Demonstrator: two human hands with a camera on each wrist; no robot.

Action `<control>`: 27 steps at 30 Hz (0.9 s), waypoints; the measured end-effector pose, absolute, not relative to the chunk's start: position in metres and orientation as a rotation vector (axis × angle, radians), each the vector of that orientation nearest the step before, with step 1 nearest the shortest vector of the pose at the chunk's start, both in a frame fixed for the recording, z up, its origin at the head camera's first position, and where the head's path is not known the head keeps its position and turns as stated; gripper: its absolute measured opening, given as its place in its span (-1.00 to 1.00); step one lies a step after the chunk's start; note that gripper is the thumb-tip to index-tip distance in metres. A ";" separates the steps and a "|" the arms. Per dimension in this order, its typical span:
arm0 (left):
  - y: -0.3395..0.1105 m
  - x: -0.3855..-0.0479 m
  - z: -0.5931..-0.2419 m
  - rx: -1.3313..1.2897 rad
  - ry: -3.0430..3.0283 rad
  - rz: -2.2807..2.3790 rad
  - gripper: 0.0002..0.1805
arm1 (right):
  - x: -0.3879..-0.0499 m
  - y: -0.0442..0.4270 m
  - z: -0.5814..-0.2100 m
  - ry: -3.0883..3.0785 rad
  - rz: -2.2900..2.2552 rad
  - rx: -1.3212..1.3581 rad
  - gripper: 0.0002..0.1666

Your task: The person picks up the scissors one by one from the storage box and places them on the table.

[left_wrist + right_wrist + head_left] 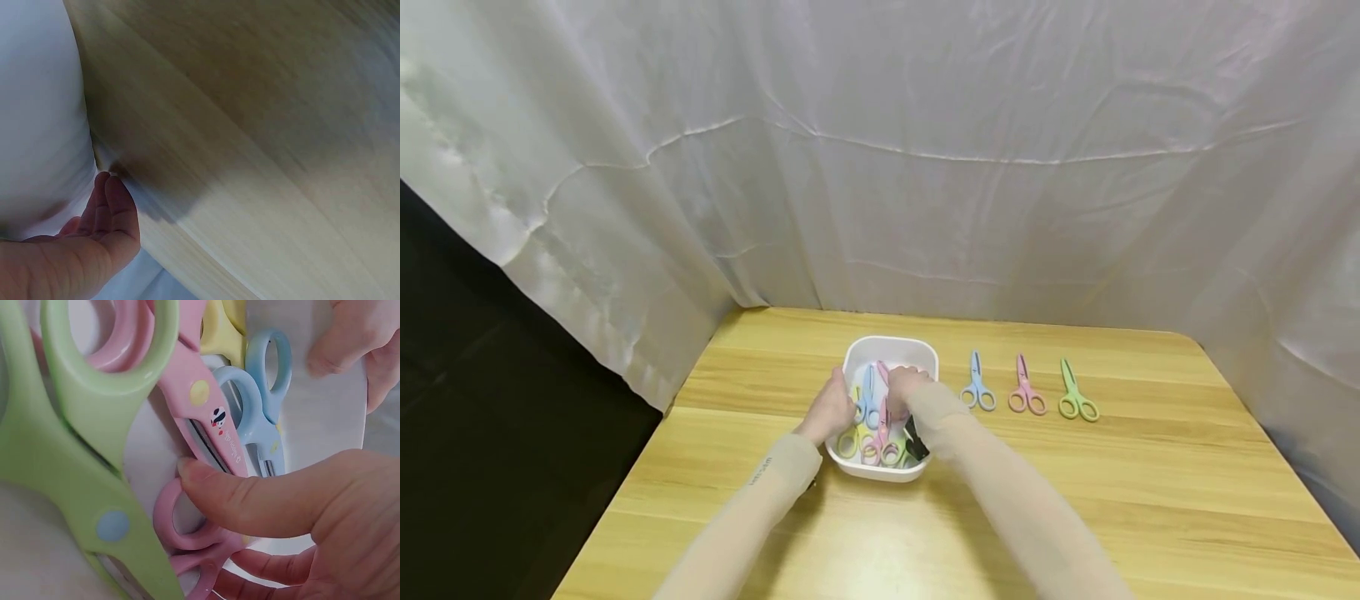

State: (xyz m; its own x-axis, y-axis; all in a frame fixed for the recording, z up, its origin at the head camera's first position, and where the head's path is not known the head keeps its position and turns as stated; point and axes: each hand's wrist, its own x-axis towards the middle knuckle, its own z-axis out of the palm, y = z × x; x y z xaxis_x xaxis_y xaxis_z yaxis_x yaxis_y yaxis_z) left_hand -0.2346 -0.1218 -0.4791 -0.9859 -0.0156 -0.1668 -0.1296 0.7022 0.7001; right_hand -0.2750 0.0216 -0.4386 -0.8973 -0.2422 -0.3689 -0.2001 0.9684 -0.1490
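A white plastic bin on the table holds several pairs of children's scissors in pink, blue, yellow and green. My left hand grips the bin's left rim, thumb inside and fingers against the outer wall, as the left wrist view also shows. Inside the bin, my right hand pinches the handle of pink scissors between thumb and fingers. Beside these lie green scissors, a second pink pair, blue scissors and yellow scissors. The fingertips of my right hand are partly hidden behind the pink handle.
Right of the bin, blue scissors, pink scissors and green scissors lie in a row, blades pointing away from me. The wooden table ends at a grey curtain behind and at the sides.
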 end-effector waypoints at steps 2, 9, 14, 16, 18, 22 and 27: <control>-0.121 -0.234 -0.479 -0.128 2.748 1.163 -0.26 | -0.273 0.022 -0.438 2.723 -0.159 -0.305 -0.41; -0.121 -0.233 -0.478 -0.149 2.726 1.178 -0.26 | -0.271 0.023 -0.436 2.717 -0.216 -0.267 -0.35; -0.121 -0.234 -0.478 -0.132 2.755 1.147 -0.33 | -0.272 0.024 -0.436 2.722 -0.198 -0.291 -0.28; -0.121 -0.234 -0.478 -0.124 2.760 1.141 -0.35 | -0.273 0.024 -0.437 2.719 -0.197 -0.295 -0.26; -0.121 -0.234 -0.478 -0.117 2.765 1.137 -0.36 | -0.274 0.024 -0.437 2.717 -0.205 -0.297 -0.28; -0.122 -0.233 -0.478 -0.105 2.774 1.136 -0.37 | -0.274 0.025 -0.438 2.706 -0.248 -0.300 -0.31; -0.122 -0.233 -0.478 -0.105 2.778 1.135 -0.36 | -0.276 0.026 -0.439 2.692 -0.298 -0.301 -0.33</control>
State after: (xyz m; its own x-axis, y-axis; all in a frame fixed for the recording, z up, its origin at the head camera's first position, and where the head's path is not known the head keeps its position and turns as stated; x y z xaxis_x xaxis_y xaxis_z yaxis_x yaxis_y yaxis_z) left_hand -0.2332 -0.1218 -0.4782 -0.9879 -0.0119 -0.1544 -0.1166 0.7131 0.6913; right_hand -0.2756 0.0262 -0.4392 -0.8911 -0.2534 -0.3765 -0.1648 0.9537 -0.2517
